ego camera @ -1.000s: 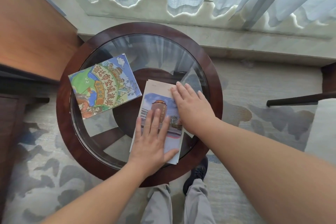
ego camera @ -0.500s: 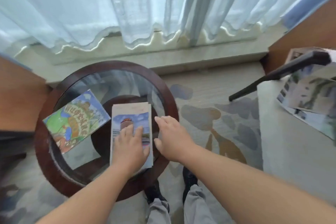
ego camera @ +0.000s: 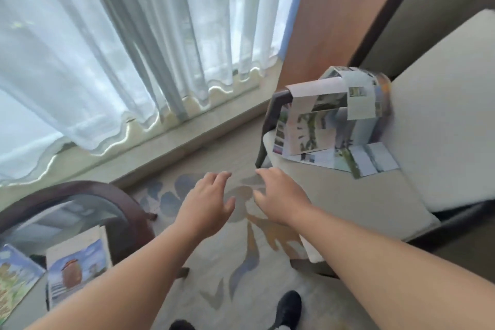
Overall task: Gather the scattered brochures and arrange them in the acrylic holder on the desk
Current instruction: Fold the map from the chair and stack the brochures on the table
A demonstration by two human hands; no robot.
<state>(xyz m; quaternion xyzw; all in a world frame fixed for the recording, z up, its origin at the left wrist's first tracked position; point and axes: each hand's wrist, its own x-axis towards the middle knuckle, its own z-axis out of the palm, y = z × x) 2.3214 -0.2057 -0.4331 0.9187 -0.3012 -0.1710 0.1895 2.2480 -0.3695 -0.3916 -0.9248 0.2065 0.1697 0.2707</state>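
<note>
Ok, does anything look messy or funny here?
Yes. The unfolded brochure looks odd: it hangs opened out over the chair's dark armrest, and its lower pages sprawl crookedly across the seat cushion, unlike the folded brochure lying flat on the round table.

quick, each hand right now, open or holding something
Left hand: open, holding nothing, in the air above the carpet.
Right hand: open, holding nothing, fingers loosely spread.
</note>
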